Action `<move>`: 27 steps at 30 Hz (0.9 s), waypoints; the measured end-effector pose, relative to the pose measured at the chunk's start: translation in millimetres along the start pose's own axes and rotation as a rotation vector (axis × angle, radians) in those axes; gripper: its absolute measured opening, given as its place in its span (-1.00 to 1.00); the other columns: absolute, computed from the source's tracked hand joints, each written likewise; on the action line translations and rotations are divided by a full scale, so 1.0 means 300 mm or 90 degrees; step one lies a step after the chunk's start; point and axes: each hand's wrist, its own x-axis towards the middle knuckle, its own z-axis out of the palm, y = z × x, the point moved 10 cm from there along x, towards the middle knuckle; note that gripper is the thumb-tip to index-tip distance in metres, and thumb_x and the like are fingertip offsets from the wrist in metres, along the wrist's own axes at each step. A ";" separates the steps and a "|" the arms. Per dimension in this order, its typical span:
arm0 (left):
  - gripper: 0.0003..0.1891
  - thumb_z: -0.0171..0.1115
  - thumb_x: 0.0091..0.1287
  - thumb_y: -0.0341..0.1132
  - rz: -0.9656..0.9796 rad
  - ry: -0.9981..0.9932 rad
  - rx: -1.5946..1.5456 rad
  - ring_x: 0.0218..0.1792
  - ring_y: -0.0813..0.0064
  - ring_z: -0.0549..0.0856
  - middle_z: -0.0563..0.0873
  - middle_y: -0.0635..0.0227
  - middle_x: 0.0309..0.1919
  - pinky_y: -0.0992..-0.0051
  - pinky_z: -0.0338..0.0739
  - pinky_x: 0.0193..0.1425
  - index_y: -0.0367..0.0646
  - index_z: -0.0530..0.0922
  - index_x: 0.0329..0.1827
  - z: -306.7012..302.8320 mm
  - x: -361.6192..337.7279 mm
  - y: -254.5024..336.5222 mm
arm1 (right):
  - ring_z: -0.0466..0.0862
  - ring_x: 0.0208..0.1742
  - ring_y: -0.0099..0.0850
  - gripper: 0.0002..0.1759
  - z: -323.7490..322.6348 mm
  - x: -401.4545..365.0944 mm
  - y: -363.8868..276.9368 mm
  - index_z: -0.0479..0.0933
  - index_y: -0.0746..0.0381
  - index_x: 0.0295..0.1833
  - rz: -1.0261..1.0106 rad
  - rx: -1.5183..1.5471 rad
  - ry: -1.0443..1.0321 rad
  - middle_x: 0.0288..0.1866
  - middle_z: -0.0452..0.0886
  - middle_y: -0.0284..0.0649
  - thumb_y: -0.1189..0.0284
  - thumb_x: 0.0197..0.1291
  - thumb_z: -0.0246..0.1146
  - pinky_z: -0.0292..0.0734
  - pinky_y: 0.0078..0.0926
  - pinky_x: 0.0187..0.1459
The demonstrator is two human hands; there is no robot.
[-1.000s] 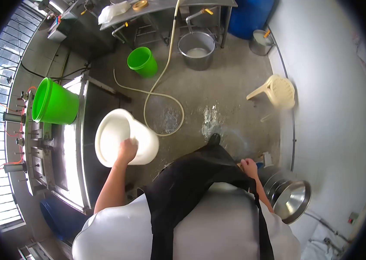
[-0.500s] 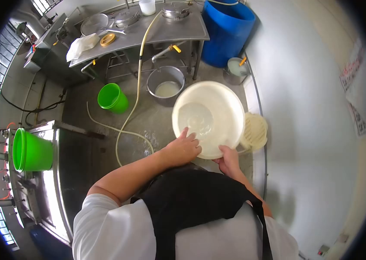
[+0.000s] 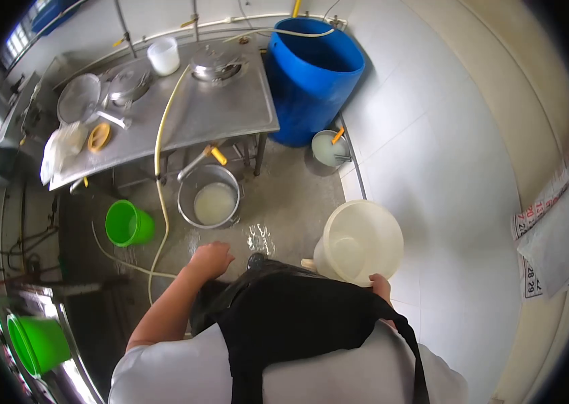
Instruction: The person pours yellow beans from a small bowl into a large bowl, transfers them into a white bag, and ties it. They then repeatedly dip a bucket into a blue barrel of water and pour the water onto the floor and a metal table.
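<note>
My right hand grips the near rim of a large white plastic basin, which is tilted beside the wall on my right. My left hand is off the basin, held over the floor in front of me with its fingers loosely bent and nothing in them. Just beyond it stands a metal pot with cloudy liquid inside. A small cream-coloured piece sticks out at the basin's lower left; what it belongs to is hidden.
A steel table with lidded openings stands ahead, a valve pipe jutting over the pot. A hose runs down to the wet floor. Green buckets are at left. A blue barrel and a smaller pail stand near the wall.
The basin has moved right, towards the wall, in my right hand. My left hand has let go of it and moved left. The view has shifted, and the perforated cream basket is largely out of sight.
</note>
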 end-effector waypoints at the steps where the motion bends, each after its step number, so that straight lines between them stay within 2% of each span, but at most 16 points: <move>1: -0.63 0.21 0.43 -0.05 -0.022 -0.029 0.015 0.07 -0.07 0.71 0.74 -0.04 -0.04 0.03 0.60 0.16 -0.25 0.63 -0.09 -0.017 0.051 -0.008 | 0.69 0.09 0.07 -0.48 0.014 0.039 -0.043 0.27 0.36 0.33 -0.018 0.059 -0.025 0.19 0.49 0.04 0.60 0.22 0.05 0.79 0.00 -0.21; 5: -0.64 0.22 0.44 -0.05 0.023 0.006 -0.026 0.08 -0.07 0.70 0.74 -0.03 -0.02 0.03 0.59 0.17 -0.23 0.64 -0.06 -0.135 0.309 0.064 | 0.69 0.10 0.01 -0.35 0.172 0.167 -0.285 0.23 0.33 0.44 -0.115 0.083 -0.054 0.22 0.50 0.04 0.59 0.18 0.06 0.81 -0.06 -0.12; 8: -0.64 0.23 0.44 -0.06 0.035 0.012 -0.043 0.05 -0.07 0.71 0.75 -0.02 -0.04 0.02 0.59 0.16 -0.22 0.65 -0.04 -0.184 0.507 0.131 | 0.69 0.13 0.00 -0.34 0.309 0.324 -0.485 0.23 0.33 0.46 -0.151 0.119 -0.091 0.22 0.51 0.02 0.58 0.18 0.08 0.80 -0.03 -0.09; 9: -0.64 0.24 0.44 -0.06 0.040 0.019 -0.046 0.03 -0.07 0.72 0.76 0.00 -0.06 0.02 0.60 0.14 -0.22 0.65 -0.03 -0.218 0.572 0.165 | 0.66 0.20 -0.02 -0.31 0.398 0.333 -0.593 0.23 0.33 0.48 -0.184 0.106 -0.127 0.26 0.51 -0.01 0.57 0.18 0.12 0.75 0.04 0.06; 10: -0.64 0.24 0.44 -0.06 0.034 0.021 -0.043 0.03 -0.07 0.72 0.76 0.00 -0.06 0.02 0.60 0.14 -0.22 0.65 -0.03 -0.239 0.643 0.171 | 0.66 0.20 -0.02 -0.31 0.471 0.394 -0.669 0.23 0.33 0.48 -0.181 0.107 -0.133 0.26 0.51 -0.01 0.57 0.18 0.12 0.75 0.04 0.06; 12: -0.64 0.24 0.44 -0.06 0.052 0.038 -0.034 0.04 -0.06 0.72 0.76 -0.01 -0.06 0.04 0.60 0.12 -0.23 0.65 -0.04 -0.279 0.789 0.193 | 0.63 0.26 -0.06 -0.31 0.650 0.489 -0.861 0.27 0.34 0.48 -0.242 0.169 -0.248 0.29 0.53 -0.04 0.57 0.18 0.15 0.66 0.01 0.21; 13: -0.64 0.24 0.44 -0.06 0.039 0.043 -0.040 0.04 -0.06 0.72 0.76 -0.01 -0.06 0.04 0.60 0.12 -0.23 0.65 -0.04 -0.290 0.851 0.212 | 0.63 0.26 -0.06 -0.31 0.724 0.546 -0.953 0.27 0.34 0.48 -0.236 0.159 -0.258 0.29 0.53 -0.04 0.57 0.18 0.15 0.66 0.01 0.21; 15: -0.64 0.24 0.44 -0.06 0.019 0.060 -0.025 0.02 -0.08 0.72 0.75 -0.03 -0.10 0.04 0.61 0.10 -0.24 0.65 -0.05 -0.346 0.959 0.240 | 0.64 0.26 -0.13 -0.39 0.896 0.609 -1.161 0.37 0.36 0.42 -0.311 0.185 -0.331 0.26 0.60 -0.07 0.60 0.21 0.18 0.60 -0.10 0.29; 17: -0.63 0.23 0.44 -0.06 0.014 0.090 -0.041 0.02 -0.09 0.71 0.75 -0.04 -0.10 0.04 0.61 0.11 -0.24 0.65 -0.04 -0.449 1.041 0.248 | 0.64 0.26 -0.15 -0.40 1.070 0.634 -1.345 0.38 0.36 0.41 -0.346 0.157 -0.360 0.26 0.60 -0.08 0.59 0.21 0.20 0.59 -0.13 0.29; 20: -0.63 0.22 0.45 -0.07 -0.017 0.149 -0.077 0.04 -0.09 0.70 0.73 -0.04 -0.06 0.05 0.59 0.16 -0.25 0.65 -0.01 -0.577 1.058 0.288 | 0.67 0.21 -0.16 -0.41 1.276 0.721 -1.626 0.39 0.36 0.40 -0.439 0.093 -0.346 0.24 0.60 -0.07 0.57 0.22 0.23 0.66 -0.14 0.17; 22: -0.63 0.22 0.45 -0.07 -0.077 0.193 -0.112 0.07 -0.08 0.69 0.72 -0.03 -0.02 0.06 0.58 0.21 -0.24 0.65 0.01 -0.611 1.101 0.286 | 0.72 0.09 -0.15 -0.40 1.466 0.835 -1.805 0.39 0.36 0.41 -0.450 -0.016 -0.337 0.23 0.60 -0.04 0.55 0.22 0.24 0.75 -0.17 -0.04; 24: -0.61 0.25 0.43 -0.04 -0.126 0.177 -0.089 0.16 -0.05 0.66 0.73 0.00 0.00 0.09 0.57 0.28 -0.25 0.66 -0.01 -0.603 1.150 0.252 | 0.75 0.01 -0.13 -0.39 1.673 0.814 -1.927 0.39 0.35 0.40 -0.502 -0.009 -0.339 0.18 0.62 -0.03 0.54 0.21 0.24 0.76 -0.21 -0.23; 25: -0.57 0.27 0.42 -0.04 -0.134 0.179 -0.081 0.28 -0.05 0.59 0.67 0.00 0.15 0.06 0.55 0.33 -0.22 0.65 0.13 -0.547 1.197 0.187 | 0.75 0.02 -0.14 -0.41 1.788 0.836 -1.964 0.40 0.35 0.40 -0.526 -0.077 -0.340 0.12 0.64 -0.02 0.52 0.21 0.22 0.76 -0.21 -0.21; 26: -0.57 0.27 0.42 -0.04 -0.168 0.199 -0.098 0.28 -0.05 0.59 0.67 0.00 0.15 0.06 0.55 0.33 -0.22 0.65 0.13 -0.564 1.200 0.162 | 0.75 0.04 -0.14 -0.42 1.904 0.861 -2.007 0.41 0.35 0.39 -0.553 -0.144 -0.342 0.06 0.66 -0.01 0.51 0.22 0.20 0.75 -0.21 -0.20; 27: -0.52 0.29 0.42 -0.03 -0.200 0.211 -0.120 0.34 -0.06 0.53 0.61 -0.02 0.23 0.03 0.51 0.38 -0.20 0.60 0.23 -0.594 1.221 0.145 | 0.75 0.04 -0.14 -0.42 2.026 0.884 -2.025 0.41 0.35 0.39 -0.550 -0.161 -0.379 0.06 0.66 -0.01 0.51 0.22 0.20 0.75 -0.21 -0.20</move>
